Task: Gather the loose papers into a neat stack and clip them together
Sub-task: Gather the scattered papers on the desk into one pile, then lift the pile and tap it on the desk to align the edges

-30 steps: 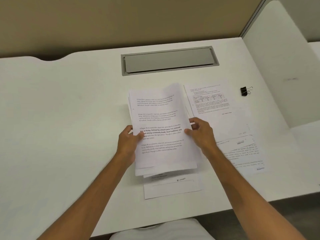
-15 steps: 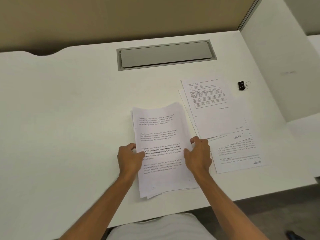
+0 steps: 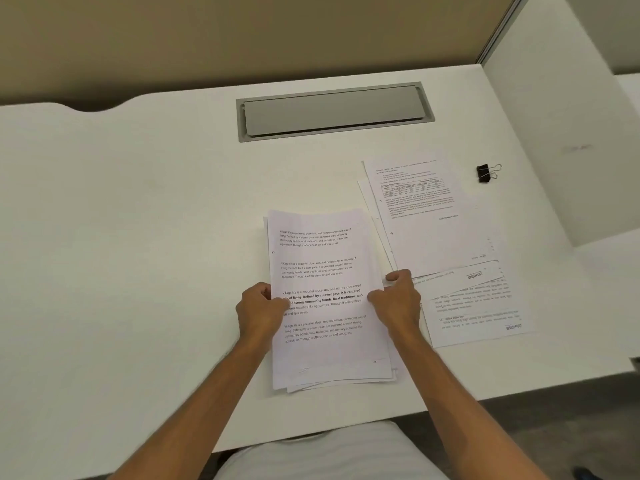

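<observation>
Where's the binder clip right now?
In the head view, the binder clip lies on the desk at the far right, beside the loose sheets and near the side partition, untouched by either hand.

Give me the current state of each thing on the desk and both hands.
Paper stack: flat on desk, held at both sides, bottom edges still uneven.
Loose sheets: lying right of the stack, overlapping, not gathered.
Binder clip: closed, unused, far right.
Desk hatch: shut.
Left hand: gripping the stack's left edge.
Right hand: gripping the stack's right edge.
</observation>
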A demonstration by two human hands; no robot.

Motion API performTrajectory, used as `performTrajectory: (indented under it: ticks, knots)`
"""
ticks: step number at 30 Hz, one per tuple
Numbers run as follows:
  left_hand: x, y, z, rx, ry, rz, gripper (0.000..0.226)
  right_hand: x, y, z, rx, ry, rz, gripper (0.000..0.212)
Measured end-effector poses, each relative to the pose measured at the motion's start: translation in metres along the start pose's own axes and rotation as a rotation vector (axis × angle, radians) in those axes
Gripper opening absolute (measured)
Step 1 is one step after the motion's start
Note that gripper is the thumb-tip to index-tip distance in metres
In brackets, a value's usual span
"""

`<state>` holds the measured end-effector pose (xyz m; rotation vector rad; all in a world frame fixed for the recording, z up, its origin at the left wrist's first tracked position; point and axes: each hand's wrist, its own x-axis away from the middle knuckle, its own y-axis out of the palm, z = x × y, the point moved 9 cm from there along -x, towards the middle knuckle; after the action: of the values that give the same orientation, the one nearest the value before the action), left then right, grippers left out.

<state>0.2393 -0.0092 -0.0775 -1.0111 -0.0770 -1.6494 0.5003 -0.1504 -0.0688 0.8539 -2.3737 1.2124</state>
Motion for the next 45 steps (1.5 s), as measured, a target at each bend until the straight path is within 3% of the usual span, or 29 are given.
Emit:
performTrajectory:
  ticks: [4,5,7,12,17,24,28,31,35,37,45]
  knots:
    - [0.0,0.0,0.0,-0.015,0.001,0.007,0.017,-0.006,0.004,0.008,-0.088,0.078,-0.062,0.021]
    - [0.001,0.0,0.0,-0.019,0.005,0.006,0.015,-0.006,0.007,0.009,-0.113,0.076,-0.083,0.024]
    - [0.001,0.0,0.002,-0.024,0.017,0.004,0.011,-0.006,0.012,0.009,-0.117,0.062,-0.119,0.033]
    - [-0.001,-0.004,0.003,0.017,0.048,0.012,0.024,-0.006,0.012,-0.003,-0.109,-0.064,-0.189,0.013]
    - [-0.007,-0.009,0.0,0.058,0.049,-0.022,0.028,-0.006,0.01,-0.011,-0.26,-0.125,-0.318,0.041]
    - [-0.009,-0.031,0.01,0.28,0.12,-0.154,0.041,0.007,0.0,-0.04,-0.522,-0.281,-0.524,0.037]
    - [-0.001,-0.048,0.035,0.378,0.218,-0.271,0.02,0.016,-0.004,-0.063,-0.541,-0.394,-0.56,0.037]
    - [0.007,-0.074,0.062,0.335,0.388,-0.152,0.015,0.025,-0.013,-0.089,-0.486,-0.519,-0.509,0.034]
    - [0.021,-0.103,0.093,0.301,0.578,0.011,0.021,0.036,-0.033,-0.129,-0.155,-0.773,-0.183,0.022]
    - [0.027,-0.114,0.102,0.291,0.635,0.081,0.026,0.039,-0.037,-0.142,-0.126,-0.782,-0.072,0.022]
    - [0.021,-0.113,0.088,0.316,0.617,0.083,0.036,0.044,-0.014,-0.15,-0.264,-0.739,-0.16,0.025]
